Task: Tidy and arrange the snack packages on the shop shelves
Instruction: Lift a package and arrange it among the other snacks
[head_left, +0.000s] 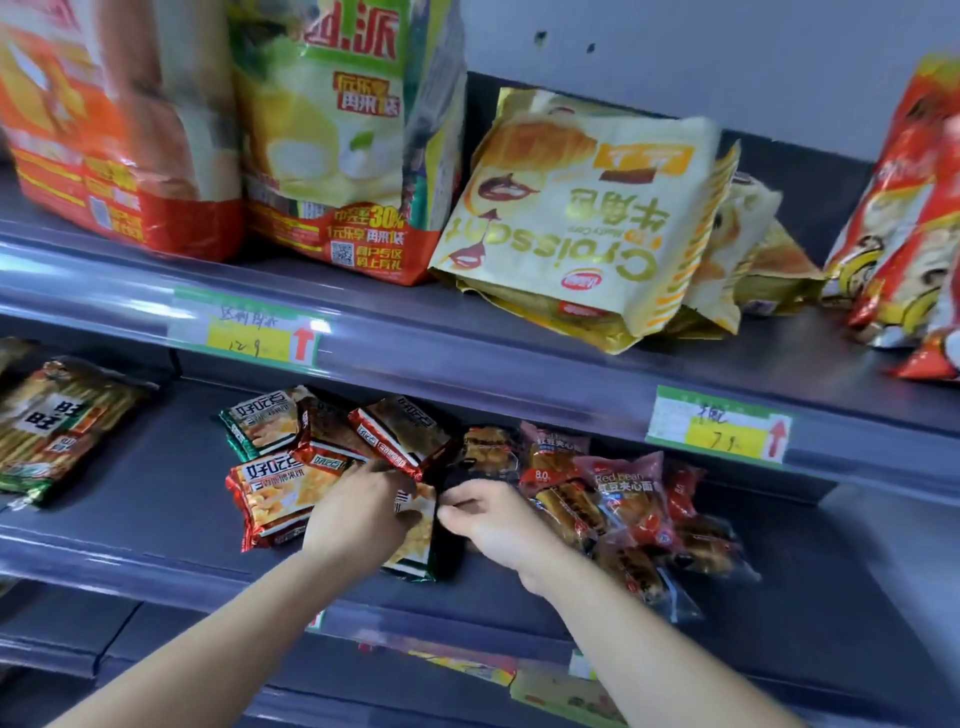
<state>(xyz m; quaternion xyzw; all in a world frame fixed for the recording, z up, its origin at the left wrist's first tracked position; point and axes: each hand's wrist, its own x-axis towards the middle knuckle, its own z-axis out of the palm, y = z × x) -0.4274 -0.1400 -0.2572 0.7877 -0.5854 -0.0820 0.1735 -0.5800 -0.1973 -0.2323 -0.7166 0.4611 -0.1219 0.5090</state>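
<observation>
On the middle shelf (156, 519) lies a heap of small cracker packets. My left hand (358, 512) lies over a red cracker packet (270, 499) and pinches the edge of a green-edged packet (415, 540) under it. My right hand (493, 525) grips the same green-edged packet at its dark right side. More red and green cracker packets (332, 426) are piled behind my hands. Red bean bread packs (623, 499) lie in a loose heap just right of my right hand.
The upper shelf (467, 332) holds tall orange and green pie bags (322, 135), tipped-over yellow croissant bags (576, 218) and red bags (909, 218) at the right. A rice cracker pack (57, 421) lies far left. Green price tags (719, 423) sit on the shelf edges.
</observation>
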